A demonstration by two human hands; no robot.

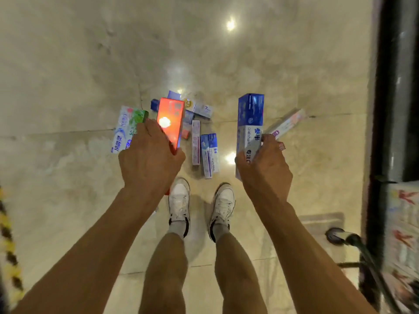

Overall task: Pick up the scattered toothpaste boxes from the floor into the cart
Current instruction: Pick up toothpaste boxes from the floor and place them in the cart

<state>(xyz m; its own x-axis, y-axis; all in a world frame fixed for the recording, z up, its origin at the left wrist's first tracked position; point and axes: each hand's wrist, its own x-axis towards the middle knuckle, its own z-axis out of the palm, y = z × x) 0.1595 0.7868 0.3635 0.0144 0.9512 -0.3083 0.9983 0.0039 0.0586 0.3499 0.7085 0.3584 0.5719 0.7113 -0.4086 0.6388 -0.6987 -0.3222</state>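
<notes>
My left hand (pixel 149 159) grips a shiny red box (pixel 170 120), fingers curled. My right hand (pixel 265 168) grips a long blue cardboard box (pixel 250 114).

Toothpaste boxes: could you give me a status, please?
Left hand grips red box. Right hand grips blue box. More boxes on floor, cart at right.

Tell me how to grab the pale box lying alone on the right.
Reach from above and pinch the pale box across its narrow width, near the middle. It lies flat and slanted on the floor, both long sides clear. Its near end is hidden behind the right hand.
</notes>
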